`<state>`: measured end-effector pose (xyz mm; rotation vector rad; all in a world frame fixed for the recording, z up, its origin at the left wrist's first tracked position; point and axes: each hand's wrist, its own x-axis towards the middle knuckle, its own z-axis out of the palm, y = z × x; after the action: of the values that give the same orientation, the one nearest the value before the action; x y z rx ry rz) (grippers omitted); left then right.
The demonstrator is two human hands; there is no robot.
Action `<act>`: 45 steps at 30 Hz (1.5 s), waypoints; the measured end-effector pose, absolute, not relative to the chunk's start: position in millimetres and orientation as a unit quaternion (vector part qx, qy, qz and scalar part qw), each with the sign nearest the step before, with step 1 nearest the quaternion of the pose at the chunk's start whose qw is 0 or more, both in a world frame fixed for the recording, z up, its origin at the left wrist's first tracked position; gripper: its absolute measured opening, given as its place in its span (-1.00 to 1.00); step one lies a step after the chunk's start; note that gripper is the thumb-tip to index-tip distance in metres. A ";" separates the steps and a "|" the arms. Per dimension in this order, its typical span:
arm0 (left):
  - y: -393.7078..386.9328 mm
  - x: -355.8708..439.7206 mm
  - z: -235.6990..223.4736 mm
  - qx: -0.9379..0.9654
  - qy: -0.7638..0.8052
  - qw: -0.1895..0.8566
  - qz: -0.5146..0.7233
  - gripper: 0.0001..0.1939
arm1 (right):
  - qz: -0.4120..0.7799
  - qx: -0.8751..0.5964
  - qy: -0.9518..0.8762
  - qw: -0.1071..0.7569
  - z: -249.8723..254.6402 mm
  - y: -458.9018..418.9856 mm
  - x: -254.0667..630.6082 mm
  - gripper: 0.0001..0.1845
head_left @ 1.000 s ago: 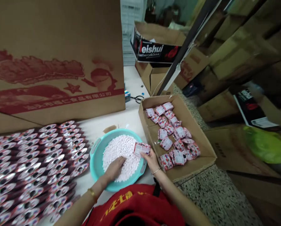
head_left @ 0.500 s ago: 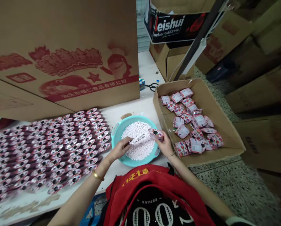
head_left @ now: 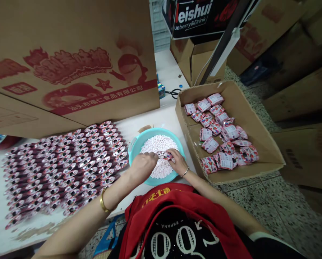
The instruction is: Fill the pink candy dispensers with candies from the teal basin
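Note:
Over a turquoise plastic bowl [head_left: 150,132] heaped with small white-and-pink candies [head_left: 158,144], my left hand [head_left: 143,167] and my right hand [head_left: 178,162] meet. Between their fingers is a small pink-and-silver candy sachet [head_left: 165,155], partly hidden by them. To the left of the bowl, many filled sachets [head_left: 69,169] lie in overlapping rows on the white table [head_left: 161,118]. A shallow cardboard tray [head_left: 260,144] of pink sachets stands to the right, beyond my right hand.
A large printed cardboard sheet [head_left: 69,72] rises behind the rows. Black-handled scissors [head_left: 173,93] and a small blue box [head_left: 161,91] lie on the table. Stacked cartons surround the terrazzo floor [head_left: 266,205] at right. A red garment [head_left: 177,201] covers my torso.
My left hand has risen from the candies to the sachet, which both hands now hold close together above the bowl. The view has shifted slightly.

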<state>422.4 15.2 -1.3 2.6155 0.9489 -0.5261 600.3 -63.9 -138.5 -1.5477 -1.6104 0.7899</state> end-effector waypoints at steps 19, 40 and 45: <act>-11.9 414.1 -185.9 0.869 0.313 0.372 -0.088 -0.65 | 0.345 -0.676 -0.494 0.424 -138.7 -63.7 623.6 -0.63; 21.1 396.3 -29.0 0.896 0.357 0.251 -0.082 -0.76 | 0.283 -0.612 -0.635 0.377 -142.3 -61.5 608.6 -0.53; 11.1 421.2 -0.3 0.920 0.334 0.131 -0.158 -0.74 | 0.288 -0.604 -0.646 0.366 -148.5 -62.6 605.4 -0.49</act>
<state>421.2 11.1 -0.3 2.6708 0.9712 -0.4599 605.4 -62.6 -148.5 -1.5538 -1.6606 0.7413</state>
